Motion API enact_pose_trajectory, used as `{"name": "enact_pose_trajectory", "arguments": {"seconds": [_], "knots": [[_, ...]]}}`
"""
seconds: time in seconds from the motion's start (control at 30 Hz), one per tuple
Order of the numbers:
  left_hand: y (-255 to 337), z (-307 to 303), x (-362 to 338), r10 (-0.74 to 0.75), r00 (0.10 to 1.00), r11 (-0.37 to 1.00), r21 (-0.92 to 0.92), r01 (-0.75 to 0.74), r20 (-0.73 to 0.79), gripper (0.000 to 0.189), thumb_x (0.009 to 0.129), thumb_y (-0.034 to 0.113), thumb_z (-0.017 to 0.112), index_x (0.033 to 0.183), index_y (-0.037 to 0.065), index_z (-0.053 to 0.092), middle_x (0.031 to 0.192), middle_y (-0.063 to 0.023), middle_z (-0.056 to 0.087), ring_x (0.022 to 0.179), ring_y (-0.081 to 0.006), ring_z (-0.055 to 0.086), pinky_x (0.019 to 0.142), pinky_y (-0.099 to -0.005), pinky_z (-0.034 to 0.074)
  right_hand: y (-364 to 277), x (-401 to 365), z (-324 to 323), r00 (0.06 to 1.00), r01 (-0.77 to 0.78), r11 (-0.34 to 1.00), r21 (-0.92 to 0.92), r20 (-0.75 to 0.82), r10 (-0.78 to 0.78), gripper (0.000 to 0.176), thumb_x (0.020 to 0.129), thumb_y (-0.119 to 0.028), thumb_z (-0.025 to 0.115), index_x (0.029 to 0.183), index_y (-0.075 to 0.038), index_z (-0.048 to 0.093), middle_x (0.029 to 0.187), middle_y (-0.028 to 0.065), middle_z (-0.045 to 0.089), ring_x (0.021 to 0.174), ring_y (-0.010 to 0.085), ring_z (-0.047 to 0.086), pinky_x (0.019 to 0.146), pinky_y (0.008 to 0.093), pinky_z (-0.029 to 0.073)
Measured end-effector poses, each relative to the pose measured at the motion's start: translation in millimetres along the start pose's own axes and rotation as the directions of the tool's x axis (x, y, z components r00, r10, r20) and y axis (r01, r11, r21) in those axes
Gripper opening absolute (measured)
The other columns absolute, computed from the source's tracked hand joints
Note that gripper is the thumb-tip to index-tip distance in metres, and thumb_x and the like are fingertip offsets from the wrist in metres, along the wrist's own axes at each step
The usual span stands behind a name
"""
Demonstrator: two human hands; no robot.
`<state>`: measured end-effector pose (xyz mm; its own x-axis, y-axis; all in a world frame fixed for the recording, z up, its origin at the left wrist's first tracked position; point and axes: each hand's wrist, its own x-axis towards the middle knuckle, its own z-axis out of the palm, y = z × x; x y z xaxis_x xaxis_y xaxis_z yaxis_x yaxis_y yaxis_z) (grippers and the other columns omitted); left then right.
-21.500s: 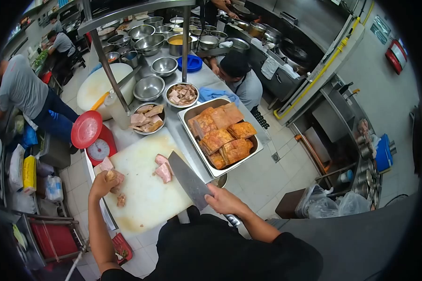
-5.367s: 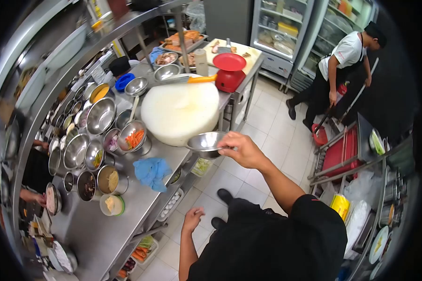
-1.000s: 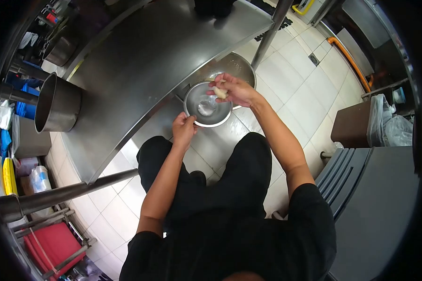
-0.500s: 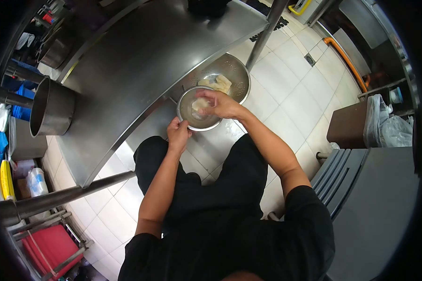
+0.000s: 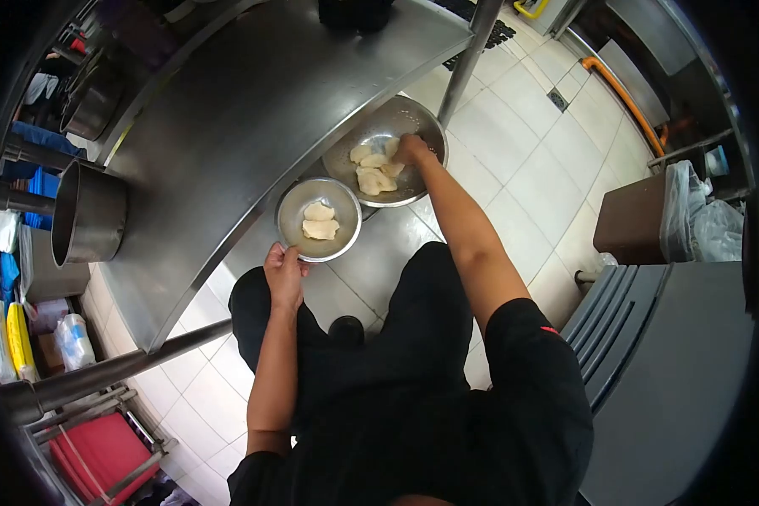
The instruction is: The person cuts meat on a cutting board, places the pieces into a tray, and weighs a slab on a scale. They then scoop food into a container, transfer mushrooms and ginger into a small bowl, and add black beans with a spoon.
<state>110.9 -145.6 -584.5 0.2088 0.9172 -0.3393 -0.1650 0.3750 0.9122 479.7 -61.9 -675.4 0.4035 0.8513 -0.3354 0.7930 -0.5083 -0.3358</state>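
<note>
My left hand point(image 5: 285, 274) pinches the lower rim of a small steel bowl point(image 5: 352, 226), which holds pale, flat pieces point(image 5: 320, 228). Behind it and to the right, partly under the table edge, is a larger perforated steel bowl point(image 5: 434, 126) with several more pale pieces point(image 5: 375, 180). My right hand point(image 5: 412, 149) reaches into the right side of that larger bowl, beside the pieces. Its fingers point down and are mostly hidden, so whatever they hold does not show.
A steel table point(image 5: 219, 152) spans the upper left, with a deep pot point(image 5: 91, 215) at its left. Grey slatted furniture point(image 5: 675, 363) stands at the right, below a brown bin point(image 5: 628, 219). A red folded chair point(image 5: 105, 455) is lower left.
My right hand has left the small bowl and moved into the larger one. The small bowl, with my left hand on it, has shifted left and down, uncovering more of the larger bowl.
</note>
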Motion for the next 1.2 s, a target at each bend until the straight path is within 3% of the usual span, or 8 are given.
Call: {"name": "enact_pose_trajectory", "arguments": {"seconds": [0.2, 0.37, 0.53, 0.6, 0.7, 0.77, 0.9, 1.2], "knots": [[-4, -1, 2, 0.005, 1.0, 1.0, -0.005, -0.005, 0.004, 0.012, 0.086, 0.001, 0.053, 0.076, 0.006, 0.05, 0.067, -0.0053, 0.059, 0.049, -0.0086, 0.051, 0.042, -0.0212, 0.035, 12, -3, -9, 0.98, -0.071, 0.907, 0.415, 0.201, -0.015, 0.057, 0.066, -0.025, 0.076, 0.114, -0.001, 0.056, 0.09, 0.0148, 0.066, 0.086, 0.0236, 0.065, 0.071, 0.0329, 0.054], [-6, 4, 8, -0.001, 1.0, 1.0, 0.007, 0.001, 0.027, 0.013, 0.087, 0.001, 0.052, 0.076, 0.007, 0.048, 0.068, -0.0056, 0.058, 0.05, -0.0102, 0.053, 0.042, -0.0218, 0.035, 16, -31, -16, 0.98, -0.136, 0.362, 0.922, 0.178, -0.085, 0.036, 0.079, -0.003, 0.067, 0.111, -0.006, 0.052, 0.084, 0.0046, 0.062, 0.072, 0.0152, 0.06, 0.06, 0.0281, 0.051], [-21, 13, 22, -0.01, 0.999, 1.0, 0.01, 0.01, 0.044, 0.013, 0.087, 0.0, 0.053, 0.076, 0.006, 0.048, 0.068, -0.0065, 0.058, 0.049, -0.0113, 0.054, 0.041, -0.0226, 0.036, 2, -58, -41, 0.952, -0.164, 0.434, 0.886, 0.257, -0.164, 0.023, 0.086, -0.01, 0.065, 0.106, -0.006, 0.055, 0.093, 0.0045, 0.061, 0.079, 0.0139, 0.061, 0.067, 0.0278, 0.052], [-24, 19, 27, -0.005, 0.998, 1.0, -0.001, 0.005, 0.055, 0.014, 0.087, 0.0, 0.053, 0.076, 0.006, 0.047, 0.068, -0.0069, 0.058, 0.049, -0.0114, 0.054, 0.041, -0.0227, 0.036, -20, -89, -63, 0.827, -0.143, 0.266, 0.953, 0.263, -0.497, 0.028, 0.09, -0.021, 0.063, 0.112, -0.006, 0.054, 0.088, 0.0021, 0.062, 0.072, 0.011, 0.057, 0.07, 0.0294, 0.051], [-22, 29, 31, -0.03, 0.998, 0.999, 0.032, 0.029, 0.047, 0.016, 0.087, 0.002, 0.054, 0.074, 0.007, 0.045, 0.066, -0.0041, 0.053, 0.047, -0.0094, 0.045, 0.042, -0.0227, 0.034, -25, -70, -57, 0.921, 0.072, 0.587, 0.806, 0.172, -0.349, 0.025, 0.089, -0.022, 0.062, 0.107, -0.005, 0.06, 0.096, 0.0043, 0.065, 0.081, 0.0134, 0.062, 0.075, 0.0299, 0.05], [-24, 27, 30, -0.022, 0.999, 1.0, 0.02, 0.021, 0.047, 0.016, 0.087, 0.002, 0.054, 0.074, 0.007, 0.045, 0.066, -0.0043, 0.053, 0.047, -0.0093, 0.045, 0.042, -0.0227, 0.034, -14, -35, -37, 0.959, 0.283, 0.924, 0.256, -0.046, -0.28, 0.029, 0.082, -0.017, 0.066, 0.11, -0.007, 0.062, 0.1, 0.0102, 0.066, 0.09, 0.0211, 0.064, 0.081, 0.0315, 0.05], [-16, 22, 18, -0.021, 1.0, 1.0, 0.021, 0.021, 0.011, 0.016, 0.086, 0.001, 0.054, 0.074, 0.007, 0.046, 0.066, -0.0048, 0.054, 0.047, -0.0092, 0.045, 0.042, -0.0224, 0.035, -19, -15, 18, 0.904, 0.404, 0.883, -0.239, -0.042, -0.425, 0.037, 0.076, -0.015, 0.065, 0.112, -0.01, 0.062, 0.115, 0.0158, 0.06, 0.108, 0.0333, 0.056, 0.091, 0.0419, 0.047], [-16, 7, 18, 0.051, 0.998, 0.999, 0.016, -0.05, -0.023, 0.018, 0.086, -0.001, 0.052, 0.073, 0.008, 0.044, 0.066, -0.003, 0.052, 0.047, -0.0076, 0.043, 0.041, -0.0231, 0.036, 2, -6, 28, 0.952, 0.298, 0.93, 0.218, -0.14, -0.272, 0.051, 0.079, -0.017, 0.064, 0.123, 0.003, 0.049, 0.118, 0.027, 0.056, 0.115, 0.0381, 0.052, 0.098, 0.0404, 0.042]]}}
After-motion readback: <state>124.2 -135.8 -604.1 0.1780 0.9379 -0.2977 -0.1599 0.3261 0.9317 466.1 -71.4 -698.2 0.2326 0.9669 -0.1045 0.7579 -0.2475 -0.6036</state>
